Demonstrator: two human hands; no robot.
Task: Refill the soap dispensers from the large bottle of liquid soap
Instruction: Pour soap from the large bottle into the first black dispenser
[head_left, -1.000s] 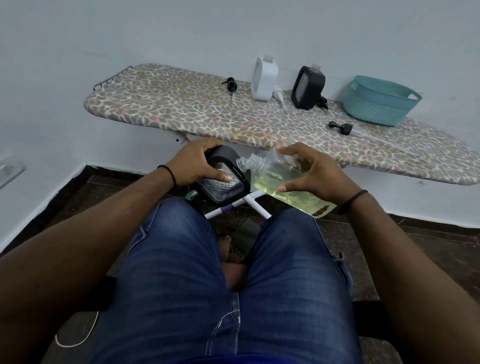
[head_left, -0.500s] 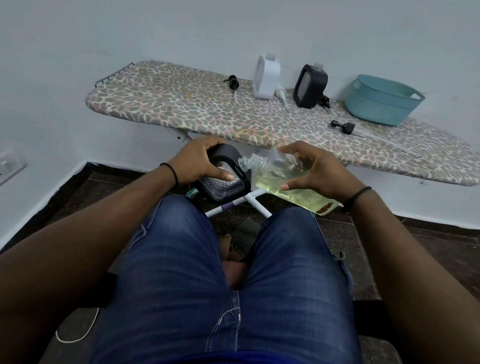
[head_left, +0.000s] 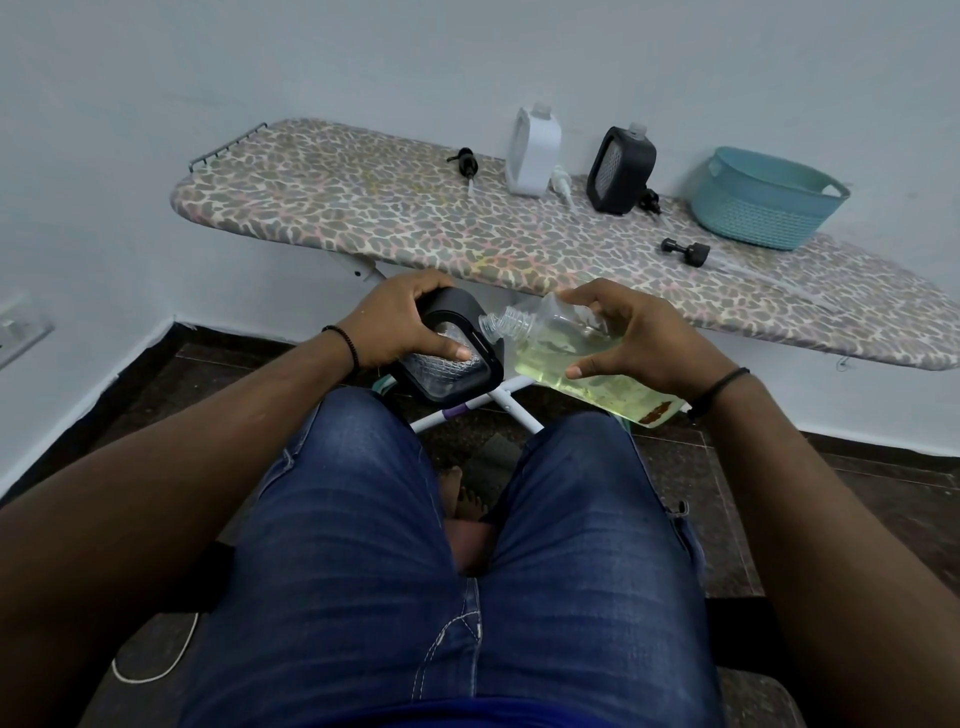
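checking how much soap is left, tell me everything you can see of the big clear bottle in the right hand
The large clear soap bottle looks like transparent plastic with a threaded neck and no cap. It lies tilted almost flat, mouth toward the black dispenser held by the left hand. Yellow-green liquid pools along its lower side. The right hand grips it.

Soft, even, dim light; wide-angle bowing at edges

A black soap dispenser with a clear ribbed window is tilted in the left hand's grip. The large clear bottle of yellow-green soap lies nearly level in the right hand, its uncapped neck touching the dispenser's top.
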